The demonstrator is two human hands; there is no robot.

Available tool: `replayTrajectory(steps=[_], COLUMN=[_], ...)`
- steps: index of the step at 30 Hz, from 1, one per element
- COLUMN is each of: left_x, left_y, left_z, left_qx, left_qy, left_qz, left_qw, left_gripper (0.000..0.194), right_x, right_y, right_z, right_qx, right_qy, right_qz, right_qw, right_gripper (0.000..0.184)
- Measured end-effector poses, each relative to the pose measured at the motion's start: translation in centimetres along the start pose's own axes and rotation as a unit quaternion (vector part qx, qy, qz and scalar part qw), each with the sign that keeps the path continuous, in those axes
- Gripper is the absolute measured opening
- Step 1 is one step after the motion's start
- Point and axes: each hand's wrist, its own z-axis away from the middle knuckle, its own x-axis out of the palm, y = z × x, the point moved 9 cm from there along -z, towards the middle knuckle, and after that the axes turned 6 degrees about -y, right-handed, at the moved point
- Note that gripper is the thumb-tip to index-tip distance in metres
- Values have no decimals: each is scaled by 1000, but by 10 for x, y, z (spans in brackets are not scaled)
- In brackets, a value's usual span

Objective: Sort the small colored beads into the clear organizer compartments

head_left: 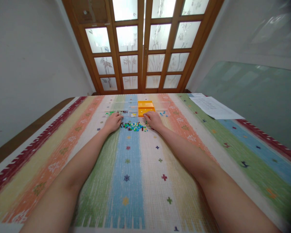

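A loose pile of small green, blue, dark and yellow pieces (134,126) lies on the striped cloth between my hands. My left hand (113,122) rests at the pile's left edge, its fingers bent together in front of a clear box holding green and dark pieces (110,113). My right hand (153,120) is at the near edge of an orange box (146,104), fingers curled in a pinch. Whatever either hand may hold is too small or hidden to make out. Right of the orange box, blue pieces (163,113) lie in another clear compartment.
A striped, patterned tablecloth (127,161) covers the table. Printed paper sheets (215,108) lie at the far right. Beyond the table stands a wooden door with glass panes (145,55); a pale green glass panel (254,94) leans along the right wall.
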Motion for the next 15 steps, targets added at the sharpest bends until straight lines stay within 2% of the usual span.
replayTrajectory(steps=[7,15], left_x=[14,15], left_y=[14,28], left_z=[1,0], left_qx=[-11,12], left_qy=[-52,-59], left_qz=[-171,-218], left_qw=[984,974], left_gripper=[35,40], right_x=[-1,0], right_y=[-1,0], right_z=[0,0], right_qx=[-2,-3], right_qy=[6,2], right_qz=[0,-7], right_qw=[1000,1000], right_gripper=[28,28])
